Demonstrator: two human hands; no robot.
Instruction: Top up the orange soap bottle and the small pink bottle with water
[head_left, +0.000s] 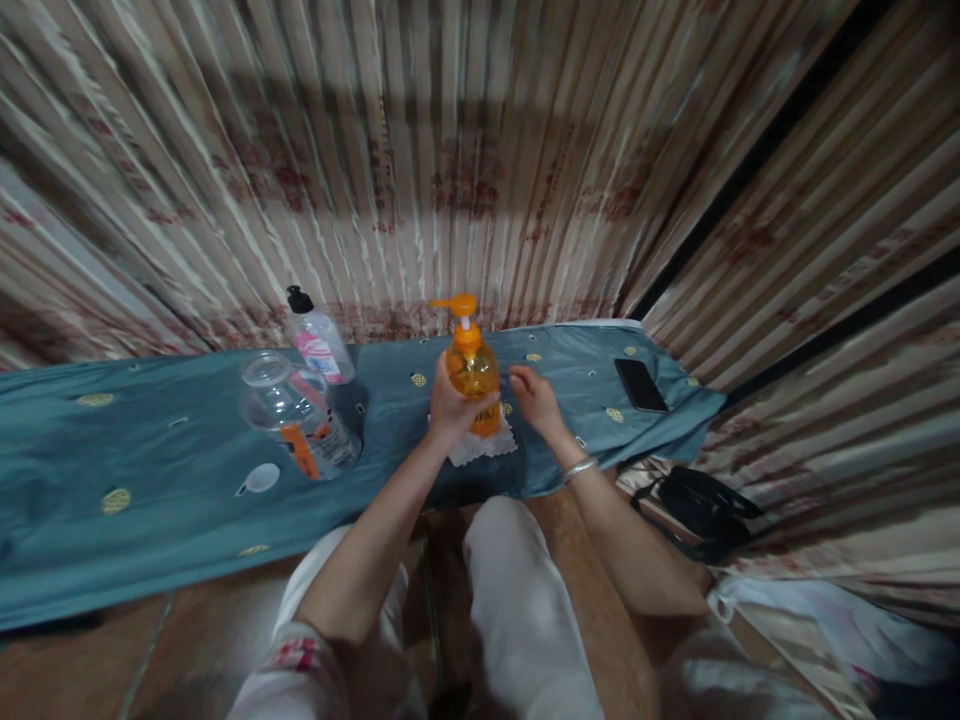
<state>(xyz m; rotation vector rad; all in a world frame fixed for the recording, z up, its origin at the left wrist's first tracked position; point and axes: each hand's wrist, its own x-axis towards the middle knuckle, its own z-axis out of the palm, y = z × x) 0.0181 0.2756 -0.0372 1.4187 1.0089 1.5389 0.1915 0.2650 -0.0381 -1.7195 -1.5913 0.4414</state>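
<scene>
My left hand (448,408) is wrapped round the side of an orange pump bottle (475,372) and keeps it upright. The bottle is see-through, with an orange pump head pointing left. Beneath it, a white scalloped cloth (486,447) lies on the bench cover. Just right of the bottle, apart from it, my right hand (535,398) has its fingers curled in, and nothing shows in them. A silver bangle (579,468) circles the right wrist.
To the left stand a large clear jar (281,405) and a clear bottle with a black cap (324,345). A round white lid (262,478) lies before the jar. A phone (640,385) rests on the teal cover (180,420) at right. Pleated curtains (465,150) hang behind; a black bag (709,505) sits lower right.
</scene>
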